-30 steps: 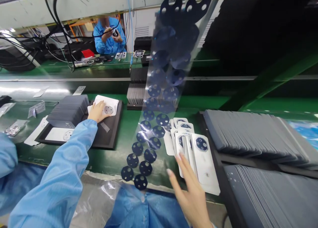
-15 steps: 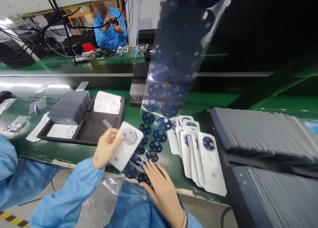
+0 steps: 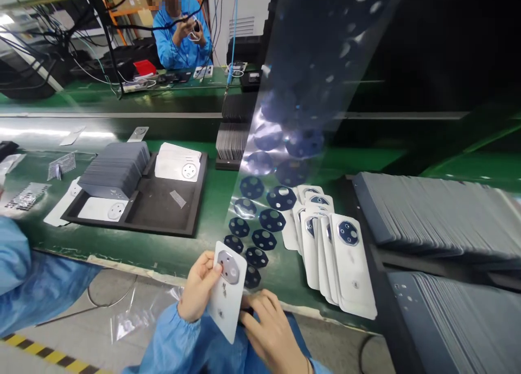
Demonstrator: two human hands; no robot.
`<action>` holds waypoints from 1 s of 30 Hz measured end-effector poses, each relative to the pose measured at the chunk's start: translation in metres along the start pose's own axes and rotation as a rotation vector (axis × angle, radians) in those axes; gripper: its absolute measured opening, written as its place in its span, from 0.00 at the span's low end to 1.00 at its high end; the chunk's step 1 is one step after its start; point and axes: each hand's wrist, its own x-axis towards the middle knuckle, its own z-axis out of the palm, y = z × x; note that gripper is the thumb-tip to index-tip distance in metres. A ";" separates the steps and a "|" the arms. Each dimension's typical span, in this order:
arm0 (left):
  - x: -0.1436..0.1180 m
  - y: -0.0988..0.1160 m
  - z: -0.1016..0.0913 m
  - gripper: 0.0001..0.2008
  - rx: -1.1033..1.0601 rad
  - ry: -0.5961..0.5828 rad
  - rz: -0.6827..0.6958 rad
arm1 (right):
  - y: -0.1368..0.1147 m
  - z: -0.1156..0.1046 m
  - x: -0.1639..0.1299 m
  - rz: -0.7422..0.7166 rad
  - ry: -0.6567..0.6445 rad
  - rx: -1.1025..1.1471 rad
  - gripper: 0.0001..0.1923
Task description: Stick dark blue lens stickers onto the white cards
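My left hand (image 3: pixel 200 287) grips a white phone back panel (image 3: pixel 225 314) by its edge, thumb on the grey camera ring at its upper end. The panel is tilted upright in front of the table edge. Just right of it, my right hand (image 3: pixel 271 328) has its fingers curled around the near end of a clear film strip (image 3: pixel 262 238) that carries two rows of dark blue octagonal stickers with round holes. The fingertips are partly hidden by the panel and a dark piece shows between them. The strip runs up and away from the table.
White panels with blue camera stickers (image 3: pixel 354 273) lie fanned to the right, beside trays of upright grey sheets (image 3: pixel 431 211). A black tray (image 3: pixel 163 222) with panels and grey dividers (image 3: pixel 116 168) stands left. Across the line sits a person (image 3: pixel 181 37) in blue.
My left hand has brought the panel down and right, tilting it more upright. My right hand has gone from lying flat on the strip to curled fingers at its end.
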 end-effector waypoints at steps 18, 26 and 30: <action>-0.052 -0.008 0.051 0.23 0.443 0.047 -0.046 | -0.007 -0.054 0.040 0.906 0.393 0.948 0.14; -0.062 -0.017 0.065 0.22 0.537 0.121 0.043 | -0.008 -0.053 0.033 0.898 0.434 0.788 0.14; -0.065 -0.016 0.069 0.22 0.546 0.140 0.059 | -0.008 -0.052 0.033 0.902 0.455 0.791 0.14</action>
